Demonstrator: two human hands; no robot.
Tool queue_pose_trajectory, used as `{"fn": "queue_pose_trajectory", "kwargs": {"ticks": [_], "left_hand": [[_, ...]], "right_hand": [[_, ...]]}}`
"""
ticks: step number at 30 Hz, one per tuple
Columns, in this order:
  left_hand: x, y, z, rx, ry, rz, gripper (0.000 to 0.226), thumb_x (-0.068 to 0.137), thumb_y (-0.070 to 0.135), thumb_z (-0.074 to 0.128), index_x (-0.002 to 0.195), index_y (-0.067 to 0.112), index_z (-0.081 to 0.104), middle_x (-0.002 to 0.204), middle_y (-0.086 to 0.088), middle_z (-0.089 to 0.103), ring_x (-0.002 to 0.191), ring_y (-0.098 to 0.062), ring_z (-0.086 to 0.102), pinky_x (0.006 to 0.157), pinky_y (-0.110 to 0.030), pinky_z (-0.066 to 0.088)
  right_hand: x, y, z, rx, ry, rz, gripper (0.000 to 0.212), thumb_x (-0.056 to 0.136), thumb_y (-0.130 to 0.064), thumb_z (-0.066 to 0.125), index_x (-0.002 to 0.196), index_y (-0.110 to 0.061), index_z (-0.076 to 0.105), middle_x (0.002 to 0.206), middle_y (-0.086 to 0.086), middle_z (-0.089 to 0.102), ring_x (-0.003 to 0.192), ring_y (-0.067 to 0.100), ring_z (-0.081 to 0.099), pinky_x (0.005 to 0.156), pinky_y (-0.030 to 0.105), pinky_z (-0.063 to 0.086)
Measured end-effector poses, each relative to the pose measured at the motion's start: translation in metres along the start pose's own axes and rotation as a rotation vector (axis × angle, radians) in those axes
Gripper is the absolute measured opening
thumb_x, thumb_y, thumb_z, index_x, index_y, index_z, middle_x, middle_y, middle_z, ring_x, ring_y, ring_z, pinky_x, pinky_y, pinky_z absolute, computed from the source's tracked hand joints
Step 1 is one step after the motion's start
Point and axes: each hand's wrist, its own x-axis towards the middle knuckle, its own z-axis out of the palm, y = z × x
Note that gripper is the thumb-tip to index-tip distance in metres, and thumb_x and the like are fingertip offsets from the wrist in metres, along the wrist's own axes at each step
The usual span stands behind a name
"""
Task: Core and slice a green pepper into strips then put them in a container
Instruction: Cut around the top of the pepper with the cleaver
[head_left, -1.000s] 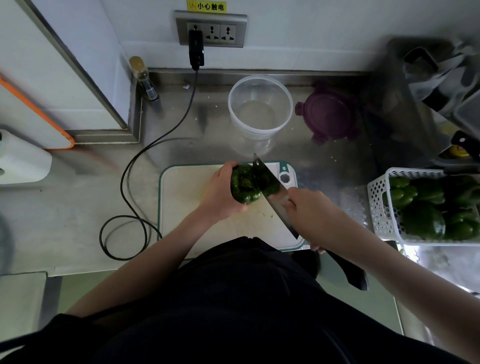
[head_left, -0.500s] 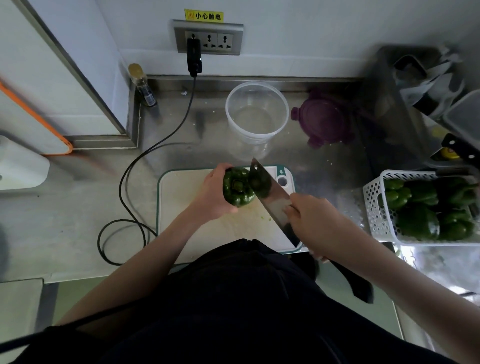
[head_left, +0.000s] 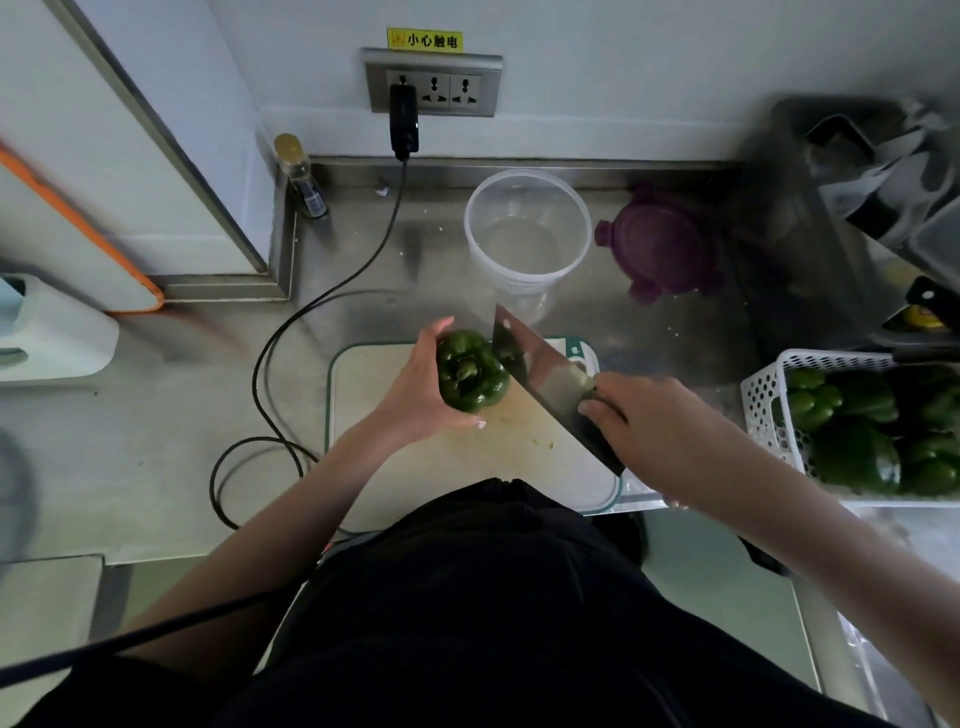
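head view: your left hand (head_left: 415, 395) cups pepper (head_left: 470, 371) over board (head_left: 524, 441), stem end facing up toward you. your right hand (head_left: 654, 431) grips cleaver (head_left: 540, 374) at handle, blade flat just right of pepper, touching or nearly, cannot tell which. tub (head_left: 527, 234) stands open behind board, purple lid (head_left: 662, 244) beside it. basket (head_left: 769, 410) of peppers at right.

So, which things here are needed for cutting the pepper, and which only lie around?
Needed: pepper in left hand; knife in right hand; cutting board; clear tub.

Lying around: purple lid; basket of spare peppers; small bottle; black cable.
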Motion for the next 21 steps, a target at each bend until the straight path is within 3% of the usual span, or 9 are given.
{"fn": "queue_pose_trajectory", "kwargs": {"ticks": [2,5,11,15,19,21], "left_hand": [[-0.002,0.001,0.005,0.002,0.081,0.003,0.102,0.048,0.023,0.092,0.125,0.026,0.025,0.125,-0.002,0.045,0.114,-0.017,0.05,0.093,-0.03,0.046],[-0.004,0.003,0.01,0.018,0.14,0.022,0.093,0.05,0.022,0.091,0.121,0.021,0.031,0.119,-0.001,0.049,0.107,-0.012,0.05,0.08,-0.014,0.039],[-0.006,0.008,0.012,-0.004,0.201,0.002,0.085,0.055,0.019,0.087,0.121,0.018,0.034,0.113,0.001,0.053,0.1,-0.012,0.053,0.079,-0.023,0.042],[-0.005,0.01,0.012,0.001,0.214,-0.03,0.082,0.056,0.018,0.085,0.121,0.018,0.034,0.111,0.002,0.053,0.097,-0.011,0.053,0.075,-0.022,0.04],[-0.005,0.011,0.015,-0.02,0.228,-0.053,0.082,0.054,0.017,0.085,0.12,0.021,0.036,0.111,0.002,0.054,0.099,-0.012,0.053,0.075,-0.021,0.041],[-0.005,0.01,0.017,-0.029,0.234,-0.059,0.082,0.053,0.017,0.085,0.12,0.023,0.037,0.111,0.003,0.055,0.099,-0.011,0.054,0.073,-0.017,0.039]], "right_hand": [[0.003,-0.003,0.002,-0.019,-0.004,-0.002,0.028,0.1,-0.034,0.036,0.079,-0.016,0.043,0.072,0.005,0.054,0.063,0.021,0.053,0.062,0.039,0.049],[0.008,-0.008,0.003,-0.054,-0.011,-0.011,0.027,0.101,-0.031,0.034,0.08,-0.016,0.041,0.07,0.002,0.049,0.062,0.019,0.05,0.06,0.036,0.045],[0.015,-0.022,0.008,-0.091,-0.016,-0.018,0.017,0.101,-0.021,0.035,0.085,-0.018,0.032,0.069,0.0,0.034,0.059,0.021,0.041,0.056,0.032,0.032],[0.018,-0.023,0.012,-0.097,-0.01,0.005,0.016,0.1,-0.016,0.037,0.085,-0.019,0.03,0.069,0.001,0.035,0.055,0.019,0.038,0.055,0.031,0.032],[0.021,-0.029,0.01,-0.134,-0.023,-0.012,0.032,0.1,-0.014,0.036,0.072,-0.023,0.024,0.068,0.0,0.034,0.055,0.014,0.038,0.047,0.028,0.025],[0.02,-0.03,0.009,-0.162,-0.032,0.001,0.026,0.1,-0.014,0.035,0.077,-0.021,0.026,0.067,0.0,0.033,0.053,0.013,0.036,0.047,0.029,0.025]]}}
